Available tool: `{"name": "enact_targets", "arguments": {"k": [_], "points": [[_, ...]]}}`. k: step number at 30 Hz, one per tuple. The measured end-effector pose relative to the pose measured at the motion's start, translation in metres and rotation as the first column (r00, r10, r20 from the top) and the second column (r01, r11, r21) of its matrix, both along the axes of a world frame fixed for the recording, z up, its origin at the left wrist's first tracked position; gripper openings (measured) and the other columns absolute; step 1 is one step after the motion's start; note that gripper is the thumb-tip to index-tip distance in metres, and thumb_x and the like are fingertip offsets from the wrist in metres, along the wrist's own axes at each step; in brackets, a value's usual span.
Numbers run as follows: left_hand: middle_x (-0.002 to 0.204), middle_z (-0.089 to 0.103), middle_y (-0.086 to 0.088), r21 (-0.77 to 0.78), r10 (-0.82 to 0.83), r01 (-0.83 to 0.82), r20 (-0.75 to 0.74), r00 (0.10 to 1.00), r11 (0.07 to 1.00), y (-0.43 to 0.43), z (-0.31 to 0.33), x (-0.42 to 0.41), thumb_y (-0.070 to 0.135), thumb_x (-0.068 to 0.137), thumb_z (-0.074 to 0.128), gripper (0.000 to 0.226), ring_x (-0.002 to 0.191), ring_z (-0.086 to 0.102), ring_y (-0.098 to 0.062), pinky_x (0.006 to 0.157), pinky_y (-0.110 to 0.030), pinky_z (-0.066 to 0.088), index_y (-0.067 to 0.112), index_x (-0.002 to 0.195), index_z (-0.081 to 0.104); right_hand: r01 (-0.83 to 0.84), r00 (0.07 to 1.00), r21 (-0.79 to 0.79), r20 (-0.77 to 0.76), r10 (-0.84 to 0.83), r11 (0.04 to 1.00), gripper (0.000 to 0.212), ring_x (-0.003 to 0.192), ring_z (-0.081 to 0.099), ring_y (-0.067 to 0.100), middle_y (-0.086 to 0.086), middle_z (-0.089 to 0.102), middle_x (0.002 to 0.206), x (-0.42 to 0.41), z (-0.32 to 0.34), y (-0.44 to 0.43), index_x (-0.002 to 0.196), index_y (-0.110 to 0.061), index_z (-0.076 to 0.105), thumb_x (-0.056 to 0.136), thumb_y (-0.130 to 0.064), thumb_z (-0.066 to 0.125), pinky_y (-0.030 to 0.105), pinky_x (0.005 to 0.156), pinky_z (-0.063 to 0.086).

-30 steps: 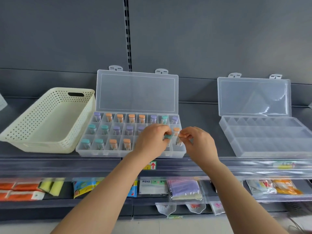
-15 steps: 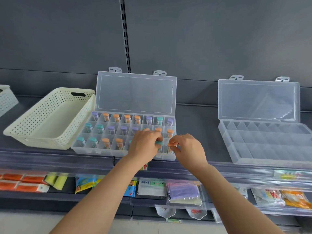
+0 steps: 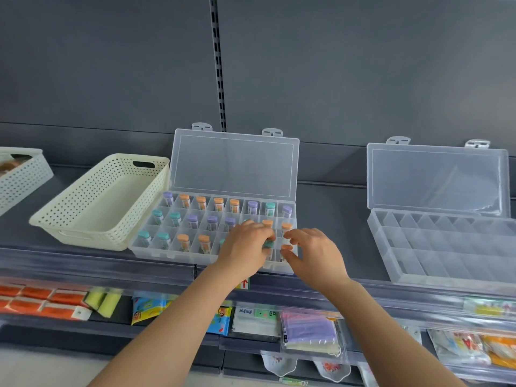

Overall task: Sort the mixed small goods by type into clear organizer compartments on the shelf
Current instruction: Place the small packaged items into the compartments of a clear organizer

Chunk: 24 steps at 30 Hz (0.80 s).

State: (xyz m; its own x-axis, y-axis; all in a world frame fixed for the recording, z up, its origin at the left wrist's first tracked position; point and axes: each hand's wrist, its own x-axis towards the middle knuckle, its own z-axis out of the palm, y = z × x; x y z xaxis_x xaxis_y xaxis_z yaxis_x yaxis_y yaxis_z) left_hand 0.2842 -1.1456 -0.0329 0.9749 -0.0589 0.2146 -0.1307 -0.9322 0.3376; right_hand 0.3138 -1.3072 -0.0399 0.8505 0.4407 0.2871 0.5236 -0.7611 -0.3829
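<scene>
A small tag [image 3: 245,283] is hanging on the front edge of the shelf [image 3: 83,263], and a red arrow on it is pointing up. Under the shelf, a white pack [image 3: 255,321] is showing the letters "ASK", turned sideways, near its right edge. A clear pack [image 3: 460,344] further right is showing a big red "A". The label on each vial [image 3: 184,201] in the box [image 3: 167,254] is looking too small to read.

Two forearms [image 3: 178,317], bare right down to the bottom edge of the frame, end in the bare left grip [image 3: 245,247] and right grip [image 3: 314,256].
</scene>
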Motion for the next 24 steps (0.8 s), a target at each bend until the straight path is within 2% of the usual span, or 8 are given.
{"name": "enact_targets", "arguments": {"k": [7, 10, 14, 19, 24], "points": [[0.126, 0.059, 0.004, 0.012, 0.033, -0.033, 0.033, 0.999, 0.999, 0.012, 0.01, -0.008, 0.028, 0.092, 0.06, 0.034, 0.12, 0.049, -0.015, 0.102, -0.032, 0.038, 0.021, 0.125, 0.06, 0.004, 0.999, 0.025, 0.038, -0.005, 1.0, 0.027, 0.1, 0.06, 0.022, 0.002, 0.068, 0.107, 0.005, 0.012, 0.008, 0.114, -0.017, 0.066, 0.09, -0.026, 0.061, 0.034, 0.079, 0.052], [0.127, 0.058, 0.004, 0.085, 0.088, -0.094, 0.076, 0.993, 0.992, 0.029, 0.02, -0.016, 0.029, 0.093, 0.057, 0.035, 0.12, 0.049, -0.015, 0.102, -0.031, 0.037, 0.021, 0.127, 0.058, -0.009, 0.996, 0.001, 0.094, 0.009, 1.0, 0.027, 0.106, 0.057, 0.026, 0.005, 0.064, 0.116, 0.008, 0.019, 0.021, 0.114, -0.015, 0.067, 0.089, -0.024, 0.061, 0.036, 0.088, 0.048], [0.126, 0.056, 0.003, 0.177, 0.177, -0.195, 0.111, 0.978, 0.965, 0.059, 0.031, -0.037, 0.028, 0.092, 0.057, 0.035, 0.119, 0.046, -0.017, 0.099, -0.033, 0.039, 0.021, 0.126, 0.058, -0.077, 0.99, -0.097, 0.111, 0.088, 0.992, 0.038, 0.12, 0.047, 0.029, 0.008, 0.054, 0.132, 0.009, 0.026, 0.052, 0.126, -0.015, 0.059, 0.089, -0.028, 0.058, 0.04, 0.101, 0.039], [0.127, 0.051, 0.0, 0.306, 0.375, -0.39, 0.109, 0.921, 0.869, 0.104, 0.039, -0.076, 0.03, 0.091, 0.054, 0.036, 0.12, 0.042, -0.021, 0.095, -0.035, 0.038, 0.019, 0.126, 0.055, -0.24, 0.958, -0.181, 0.112, 0.262, 0.954, 0.048, 0.129, 0.037, 0.026, 0.004, 0.045, 0.139, -0.005, 0.034, 0.109, 0.135, -0.02, 0.046, 0.09, -0.036, 0.054, 0.037, 0.106, 0.032], [0.125, 0.05, -0.003, 0.401, 0.557, -0.545, 0.097, 0.825, 0.737, 0.156, 0.04, -0.125, 0.026, 0.088, 0.055, 0.038, 0.119, 0.041, -0.023, 0.092, -0.035, 0.04, 0.018, 0.126, 0.054, -0.381, 0.905, -0.267, 0.089, 0.416, 0.885, 0.049, 0.131, 0.033, 0.028, 0.005, 0.042, 0.141, -0.029, 0.039, 0.181, 0.136, -0.022, 0.044, 0.09, -0.039, 0.053, 0.041, 0.109, 0.028]]}}
